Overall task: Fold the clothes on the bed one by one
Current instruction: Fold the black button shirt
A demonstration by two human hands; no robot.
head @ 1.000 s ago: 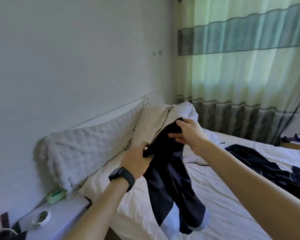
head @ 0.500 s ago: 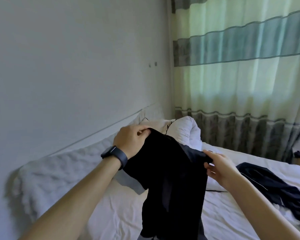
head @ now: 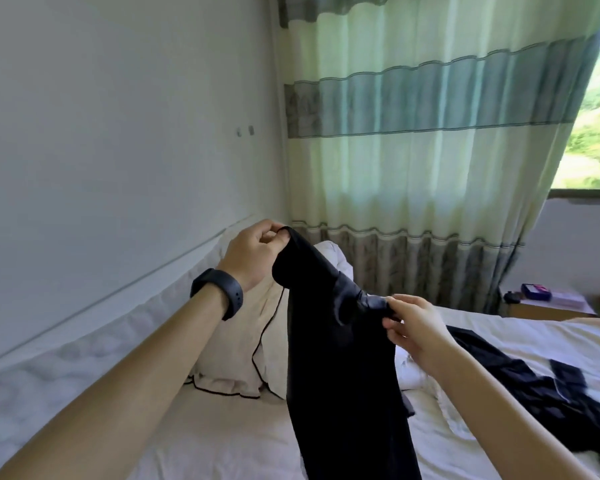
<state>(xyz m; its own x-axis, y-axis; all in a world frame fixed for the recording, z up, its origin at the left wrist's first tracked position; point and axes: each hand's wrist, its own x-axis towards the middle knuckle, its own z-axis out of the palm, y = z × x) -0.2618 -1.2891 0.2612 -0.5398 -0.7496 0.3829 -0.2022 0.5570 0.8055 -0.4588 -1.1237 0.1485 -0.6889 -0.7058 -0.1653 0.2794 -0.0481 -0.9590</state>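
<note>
Pinching the black garment's (head: 340, 358) top edge, both hands lift it above the bed (head: 222, 431).

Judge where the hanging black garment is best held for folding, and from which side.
Grip the top edge, one end per hand, coming from above. The black garment is limp and long and hangs over the bed, so holding its upper ends apart likely lets it drape flat. The left hand and right hand pinch it there now, the left higher.
</note>
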